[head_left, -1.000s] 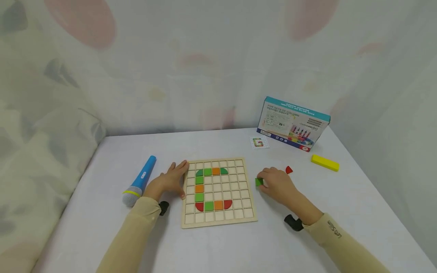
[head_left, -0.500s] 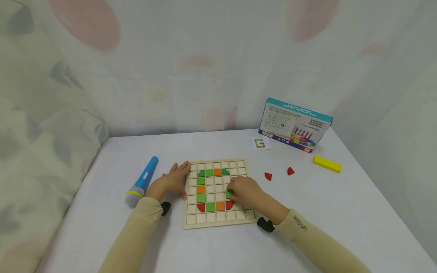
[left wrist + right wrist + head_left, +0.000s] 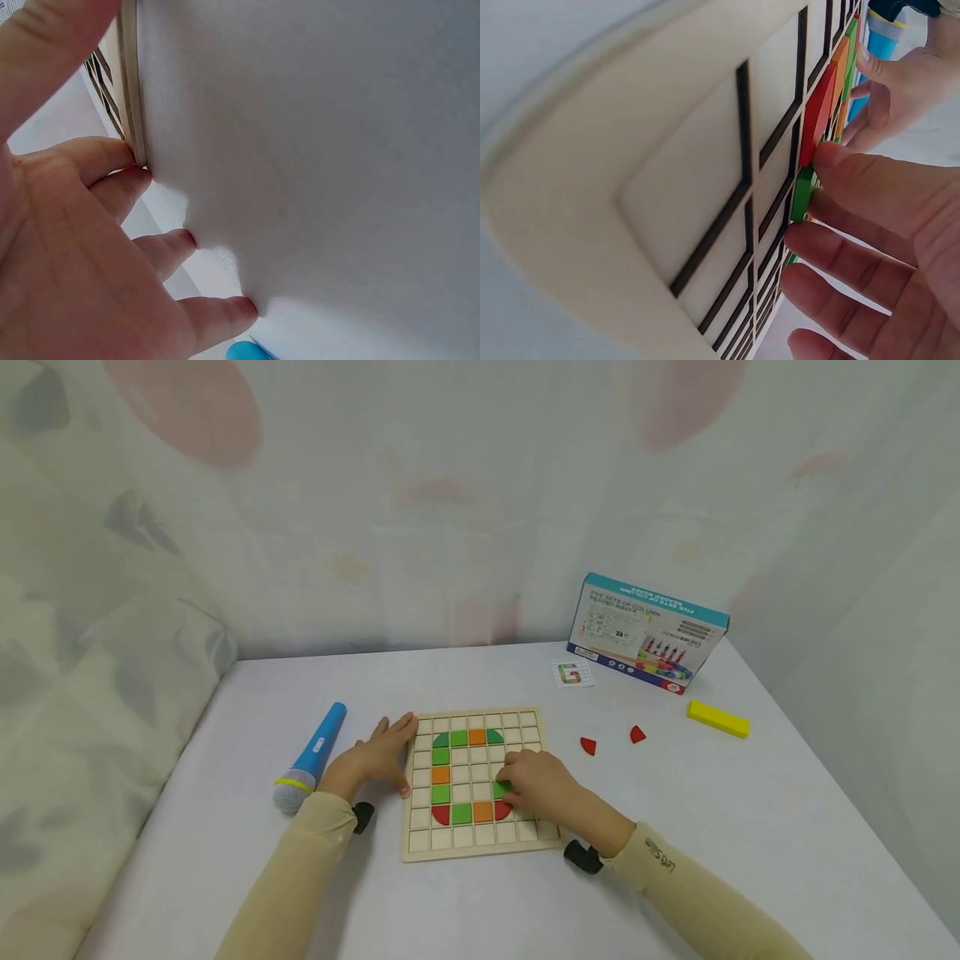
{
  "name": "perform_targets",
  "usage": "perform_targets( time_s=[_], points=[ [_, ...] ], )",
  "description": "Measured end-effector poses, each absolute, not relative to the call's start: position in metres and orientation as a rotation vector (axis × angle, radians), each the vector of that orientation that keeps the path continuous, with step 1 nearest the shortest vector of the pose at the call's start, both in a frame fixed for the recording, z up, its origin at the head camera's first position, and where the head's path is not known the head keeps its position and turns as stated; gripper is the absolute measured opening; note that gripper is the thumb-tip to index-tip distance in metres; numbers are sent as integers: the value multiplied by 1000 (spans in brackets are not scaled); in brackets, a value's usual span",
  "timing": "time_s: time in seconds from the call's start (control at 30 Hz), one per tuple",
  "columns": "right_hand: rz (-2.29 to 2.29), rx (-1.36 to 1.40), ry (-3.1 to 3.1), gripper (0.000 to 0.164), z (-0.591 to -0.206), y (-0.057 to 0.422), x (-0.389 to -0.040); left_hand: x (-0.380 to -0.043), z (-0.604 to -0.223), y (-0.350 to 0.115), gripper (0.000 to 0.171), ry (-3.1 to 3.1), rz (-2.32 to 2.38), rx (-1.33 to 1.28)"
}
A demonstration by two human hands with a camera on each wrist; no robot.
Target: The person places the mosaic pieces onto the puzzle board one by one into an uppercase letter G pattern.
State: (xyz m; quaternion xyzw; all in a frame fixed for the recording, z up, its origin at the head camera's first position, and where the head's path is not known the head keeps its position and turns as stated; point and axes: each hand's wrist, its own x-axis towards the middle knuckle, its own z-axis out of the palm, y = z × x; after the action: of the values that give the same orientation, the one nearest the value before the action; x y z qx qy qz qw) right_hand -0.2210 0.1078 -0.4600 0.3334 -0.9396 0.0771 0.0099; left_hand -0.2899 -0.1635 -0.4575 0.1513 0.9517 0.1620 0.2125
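A wooden grid board [image 3: 420, 841] lies on the white table, bearing green and orange square tiles with red and green quarter-round pieces at the corners. My left hand [image 3: 371, 763] spreads its fingers along the board's left edge; in the left wrist view its fingertips [image 3: 133, 154] touch the board's side and the table. Over the right part of the grid, my right hand [image 3: 546, 787] pinches a green square tile [image 3: 500, 790] between thumb and index finger. In the right wrist view this green tile sits at the grid, beside a red quarter-round piece [image 3: 817, 116].
Two loose red quarter-round pieces, a nearer one [image 3: 588, 746] and a farther one [image 3: 637, 734], lie right of the board. Behind are a pattern card [image 3: 573, 673] and a box [image 3: 647, 633]. A yellow bar [image 3: 717, 719] lies far right, a blue toy microphone [image 3: 318, 745] left.
My right hand has carried the green square tile leftward from the table onto the board, uncovering a red quarter-round piece. Since half a second ago it has barely moved. My left hand stays put.
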Motion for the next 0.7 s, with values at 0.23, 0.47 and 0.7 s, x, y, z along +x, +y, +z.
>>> perform_targets(
  time_s=[0.23,0.47,0.7],
  points=[
    [201,1042,-2929,19,-463,109,-220,-290,-458,-164,117,2645,440,421],
    [286,1007,-2917,25,-463,116,-222,-291,-457,-164,118,2641,451,422],
    [384,736,-3001,32,-457,148,-231,-292,-459,-163,119,2652,429,396]
  ],
)
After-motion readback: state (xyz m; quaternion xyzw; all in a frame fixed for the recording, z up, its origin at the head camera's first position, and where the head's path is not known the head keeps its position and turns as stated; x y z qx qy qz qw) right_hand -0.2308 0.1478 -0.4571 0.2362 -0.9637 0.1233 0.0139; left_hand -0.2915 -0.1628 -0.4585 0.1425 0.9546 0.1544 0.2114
